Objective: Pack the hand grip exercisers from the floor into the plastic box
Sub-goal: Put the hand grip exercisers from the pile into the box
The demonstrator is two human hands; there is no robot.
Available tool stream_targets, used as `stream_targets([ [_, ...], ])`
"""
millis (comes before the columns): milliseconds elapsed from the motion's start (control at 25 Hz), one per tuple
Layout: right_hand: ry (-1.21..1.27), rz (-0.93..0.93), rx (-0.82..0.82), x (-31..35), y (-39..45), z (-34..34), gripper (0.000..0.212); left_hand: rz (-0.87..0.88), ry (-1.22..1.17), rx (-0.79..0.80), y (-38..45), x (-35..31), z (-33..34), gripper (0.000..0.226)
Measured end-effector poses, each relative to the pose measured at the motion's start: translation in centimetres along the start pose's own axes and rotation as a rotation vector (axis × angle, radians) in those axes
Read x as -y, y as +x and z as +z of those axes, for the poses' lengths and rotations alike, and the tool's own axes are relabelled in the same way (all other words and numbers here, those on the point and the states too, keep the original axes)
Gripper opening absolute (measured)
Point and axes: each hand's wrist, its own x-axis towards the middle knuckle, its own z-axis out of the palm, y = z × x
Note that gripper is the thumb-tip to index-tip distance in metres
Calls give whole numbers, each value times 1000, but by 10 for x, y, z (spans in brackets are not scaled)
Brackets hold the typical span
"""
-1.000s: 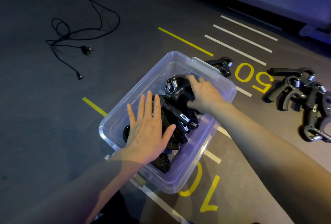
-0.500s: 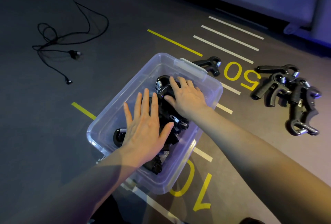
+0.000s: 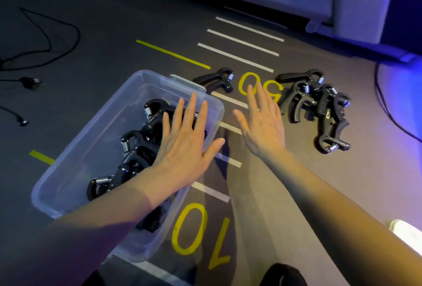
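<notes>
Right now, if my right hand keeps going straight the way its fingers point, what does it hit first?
Probably nothing graspable at once: the right hand, open and flat, points at the painted yellow 50 on the floor. The lone exerciser lies left of that line, the pile of exercisers right. Height above the floor is unclear.

The left half of the plastic box (image 3: pixel 75 155) is bare. Packed exercisers (image 3: pixel 141 139) fill its right half. Open floor (image 3: pixel 258 178) lies between the box and the exerciser pile (image 3: pixel 319 107).

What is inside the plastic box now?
The plastic box holds several black hand grip exercisers in a pile. The open left hand and forearm cover part of them, so no count is possible.
</notes>
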Motion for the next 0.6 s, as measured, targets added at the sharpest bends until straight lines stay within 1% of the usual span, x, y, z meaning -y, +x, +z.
stream_targets([
  [160,-32,255,85,-83,-17,18,68,104,12,30,21,-22,11,75],
  [240,-70,359,167,-120,-26,24,67,110,41,51,31,-28,17,75],
  [320,-39,479,274,-154,-29,33,68,95,72,69,39,-32,24,76],
  [400,37,549,380,-179,-28,39,70,71,74,85,43,-34,29,78],
  [440,83,558,429,-187,-27,41,69,63,76,86,44,-34,32,78],
  [480,146,561,466,-191,-25,42,64,59,79,82,45,-35,34,79],
  [560,291,640,444,-194,-22,44,56,56,80,69,45,-35,36,80],
  [600,303,679,423,-194,-21,45,55,56,78,64,44,-35,37,81],
])
